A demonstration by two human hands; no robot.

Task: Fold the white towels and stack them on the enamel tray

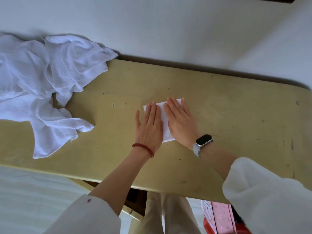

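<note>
A small folded white towel (165, 127) lies flat in the middle of the yellow table (228, 124). My left hand (149, 126) presses on its left part with straight fingers. My right hand (181, 122) presses flat on its right part, fingers straight and pointing away from me. Only a strip of the towel shows between and around the two hands. A heap of loose, crumpled white towels (42, 86) covers the table's left end. No enamel tray is in view.
A white wall runs along the table's far edge. The near edge (152, 187) is close to my body. Below it at the lower right stands a pink box (217, 217) on something red. A white surface lies at the lower left.
</note>
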